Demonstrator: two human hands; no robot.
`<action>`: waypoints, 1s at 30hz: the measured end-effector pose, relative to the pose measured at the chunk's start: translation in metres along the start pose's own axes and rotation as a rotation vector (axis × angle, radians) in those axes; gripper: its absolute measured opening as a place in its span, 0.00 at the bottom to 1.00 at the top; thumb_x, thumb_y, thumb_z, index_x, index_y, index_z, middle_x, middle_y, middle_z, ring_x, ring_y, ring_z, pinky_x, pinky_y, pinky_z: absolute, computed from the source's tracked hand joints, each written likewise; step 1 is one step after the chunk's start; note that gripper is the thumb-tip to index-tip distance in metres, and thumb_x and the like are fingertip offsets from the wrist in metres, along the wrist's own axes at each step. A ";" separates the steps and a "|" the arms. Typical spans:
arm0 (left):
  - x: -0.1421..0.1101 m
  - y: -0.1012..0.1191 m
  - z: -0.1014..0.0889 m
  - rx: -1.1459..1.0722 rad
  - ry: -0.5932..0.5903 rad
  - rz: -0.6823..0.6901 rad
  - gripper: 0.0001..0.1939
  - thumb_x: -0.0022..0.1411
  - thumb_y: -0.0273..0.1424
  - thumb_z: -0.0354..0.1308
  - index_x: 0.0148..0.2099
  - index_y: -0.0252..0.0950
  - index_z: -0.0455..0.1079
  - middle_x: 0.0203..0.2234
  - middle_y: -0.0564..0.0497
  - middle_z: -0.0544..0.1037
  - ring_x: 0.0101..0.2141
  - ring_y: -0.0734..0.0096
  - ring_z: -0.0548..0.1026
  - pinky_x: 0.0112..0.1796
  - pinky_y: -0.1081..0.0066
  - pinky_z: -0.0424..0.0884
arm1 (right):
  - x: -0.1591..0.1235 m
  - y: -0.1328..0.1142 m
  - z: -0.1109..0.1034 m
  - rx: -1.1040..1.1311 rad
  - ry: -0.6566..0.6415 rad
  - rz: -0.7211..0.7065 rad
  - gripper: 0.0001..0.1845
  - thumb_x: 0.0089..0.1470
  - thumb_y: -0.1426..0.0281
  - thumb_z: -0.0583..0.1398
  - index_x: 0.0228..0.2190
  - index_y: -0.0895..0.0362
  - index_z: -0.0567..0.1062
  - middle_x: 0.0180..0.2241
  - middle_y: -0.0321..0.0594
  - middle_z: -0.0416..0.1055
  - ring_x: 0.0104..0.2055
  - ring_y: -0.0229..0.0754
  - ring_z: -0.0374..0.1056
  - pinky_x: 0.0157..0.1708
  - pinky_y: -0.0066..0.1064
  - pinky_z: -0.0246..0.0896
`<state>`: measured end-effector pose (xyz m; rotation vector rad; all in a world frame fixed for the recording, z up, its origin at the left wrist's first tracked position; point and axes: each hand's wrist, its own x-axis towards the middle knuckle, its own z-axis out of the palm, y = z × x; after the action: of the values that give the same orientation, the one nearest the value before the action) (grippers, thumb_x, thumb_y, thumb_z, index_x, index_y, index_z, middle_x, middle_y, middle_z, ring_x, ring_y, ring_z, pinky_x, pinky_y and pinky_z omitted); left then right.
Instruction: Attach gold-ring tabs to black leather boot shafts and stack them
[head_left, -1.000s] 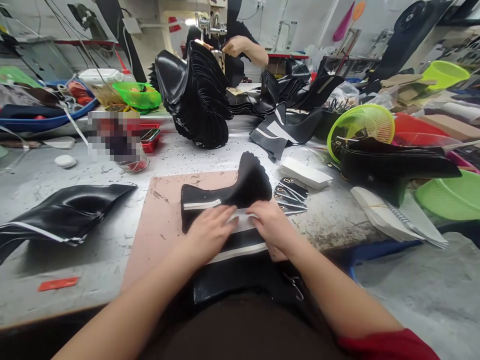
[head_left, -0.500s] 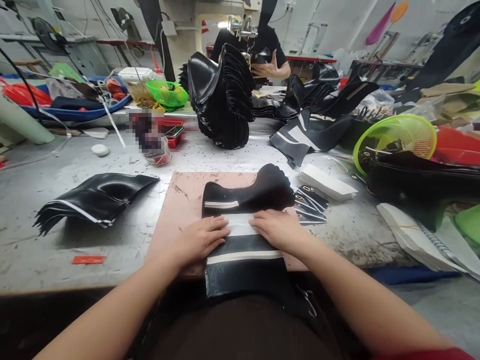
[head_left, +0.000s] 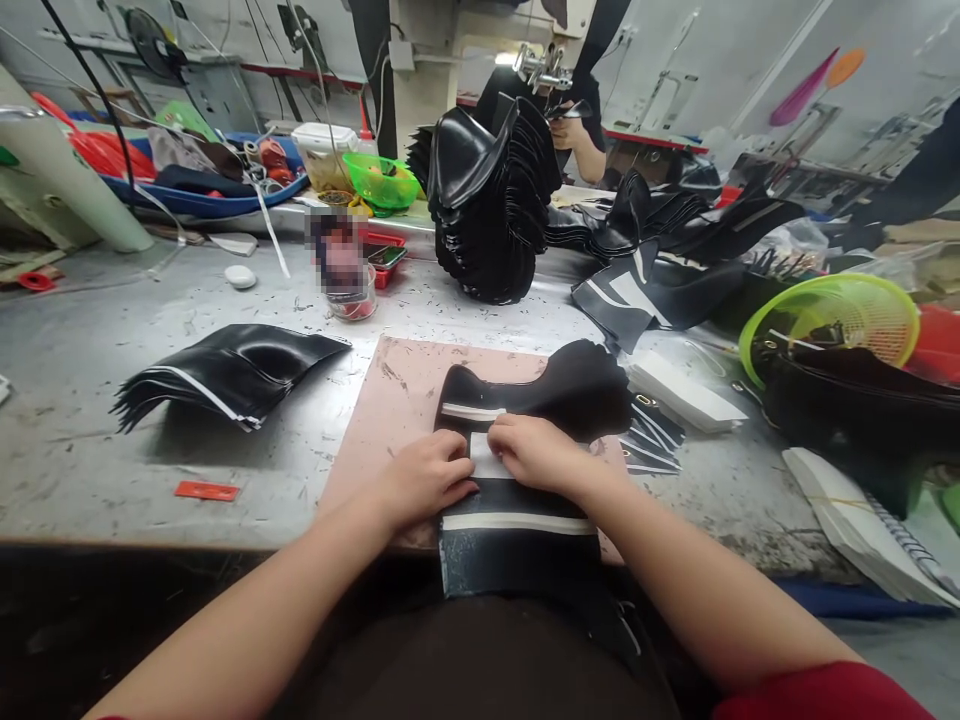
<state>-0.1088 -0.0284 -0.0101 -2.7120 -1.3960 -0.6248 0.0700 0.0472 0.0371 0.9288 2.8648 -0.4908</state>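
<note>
A black boot-shaped leather piece (head_left: 517,565) with a white band across it lies in front of me, partly over the table's edge. Across its upper part lies a wide white strip (head_left: 486,462). At the strip's left end my left hand (head_left: 427,478) is closed, fingertips curled on it. My right hand (head_left: 534,452) bends its fingers in a pinch on the strip's upper middle, hiding the rest of it. Just beyond is a stack of black leather pieces (head_left: 551,390) with a short white band. These rest on a pink board (head_left: 375,420).
Folded black leather pieces (head_left: 240,365) lie left, near a red-orange tag (head_left: 207,490). White strips (head_left: 686,390) and black eyelet tabs (head_left: 651,440) sit to the right, before a yellow-green basket (head_left: 832,320). A tall black leather stack (head_left: 487,210) stands ahead; a co-worker's hand (head_left: 574,132) is behind it.
My view has swung left. My hands went from lying flat on the white strip to curled fingers, the right one nearer the strip's middle. The co-worker's hand has moved.
</note>
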 end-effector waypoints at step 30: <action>-0.001 -0.007 -0.013 -0.079 0.219 -0.004 0.08 0.61 0.27 0.47 0.31 0.37 0.65 0.31 0.50 0.75 0.34 0.70 0.73 0.33 0.71 0.73 | -0.085 0.066 -0.014 0.324 0.408 0.518 0.23 0.45 0.61 0.57 0.44 0.57 0.70 0.41 0.45 0.71 0.34 0.44 0.68 0.33 0.32 0.61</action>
<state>-0.1189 -0.0277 0.0009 -2.6010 -1.3505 -0.9639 0.1780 0.0552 0.0482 1.9560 2.7272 -0.7900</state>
